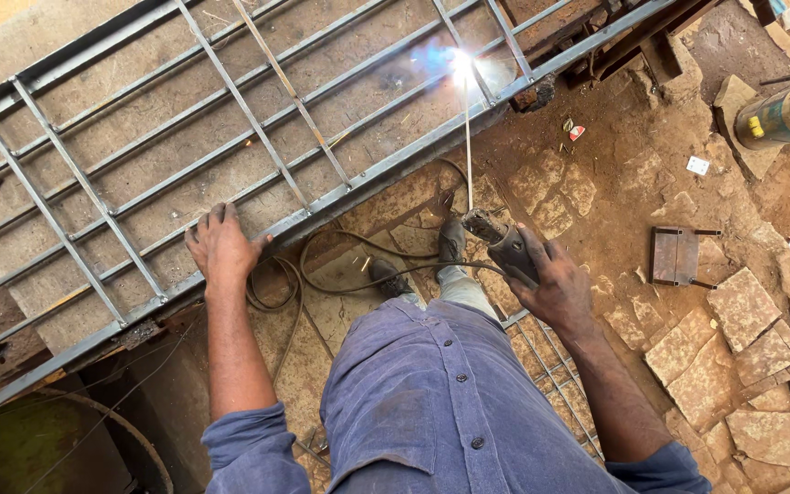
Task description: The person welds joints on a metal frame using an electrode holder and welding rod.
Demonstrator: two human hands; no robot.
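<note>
Left hand: the left hand (222, 245) lay flat and open on the near edge of the metal frame (230, 119), fingers spread, gripping nothing.
Right hand: the right hand (552, 285) was closed tight around the welding holder (505, 247).
Welding rod: a thin rod (468, 137) stood up out of the holder and reached to the frame's near rail.
Spark: a bright white-blue spark (459, 62) glowed where the rod's tip met the frame.
Metal frame: it was a big grey grid of long bars and cross bars, and it lay tilted across the top left of the view, over flat, dusty slabs.
Cable: a dark cable (358, 274) looped on the ground between the two hands, near the person's shoes.
Clothes: the person wore a blue buttoned shirt (441, 402) with the sleeves pushed up.
Ground: the ground (633, 183) was red-brown dirt with flat broken stones (742, 338) set in it on the right.
Small metal piece: a small rusty metal piece (678, 256) lay on the dirt, well apart from the right hand.
Can: a round can (784, 112) lay on its side at the top right edge.
Place: it looked like an outdoor work yard in daylight.
</note>
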